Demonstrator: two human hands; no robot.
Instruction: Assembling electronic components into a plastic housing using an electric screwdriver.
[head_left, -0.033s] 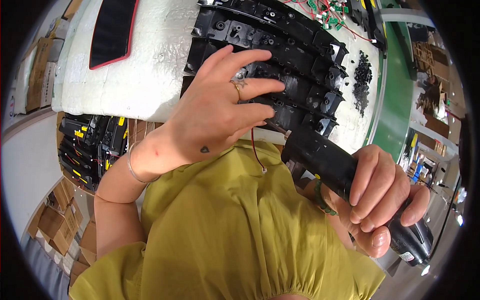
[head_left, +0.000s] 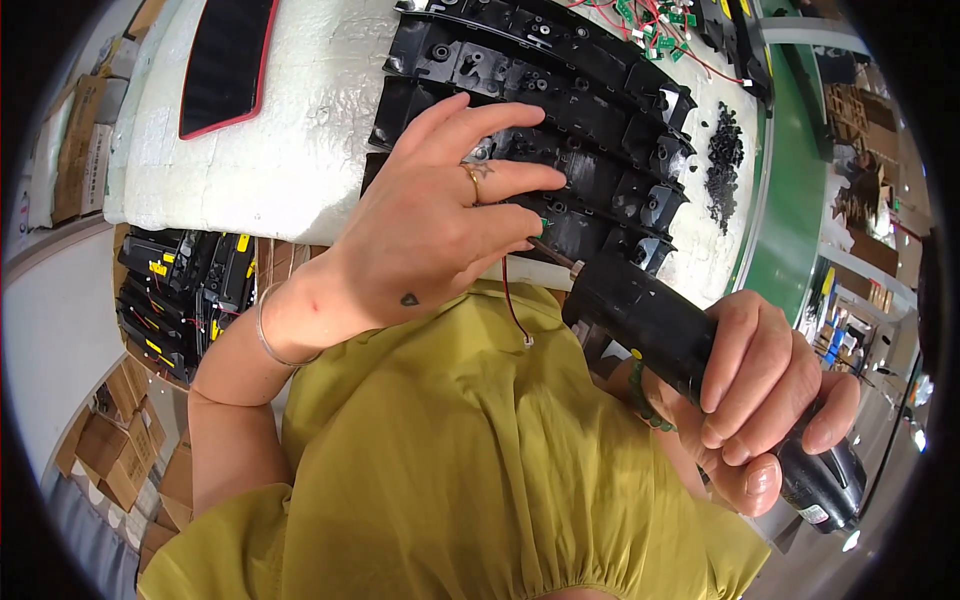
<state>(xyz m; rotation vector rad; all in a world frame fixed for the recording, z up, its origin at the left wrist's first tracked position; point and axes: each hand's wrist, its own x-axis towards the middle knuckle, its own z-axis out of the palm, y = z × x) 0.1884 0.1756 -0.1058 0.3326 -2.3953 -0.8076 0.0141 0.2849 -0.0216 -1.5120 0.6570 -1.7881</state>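
Gripping screwdriver (head_left: 645, 318): right fingers (head_left: 765, 372) curled; left fingers (head_left: 518, 182) spread over black housings (head_left: 603, 118)

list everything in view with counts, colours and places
Plastic frames: several, black, upper centre
Power screwdriver: one, black, right of centre
Cable: one, red and black, centre
Circuit boards: several, green, top right
Small pieces: many, black, heaped upper right
Flat panel: one, black, red-edged, upper left
Padding: one layer, white, beneath frames
Stacked units: several, black and yellow, left
Boxes: several, brown, lower left
Shirt: one, yellow-green, lower centre
Left hand: one, over frames
Right hand: one, around screwdriver
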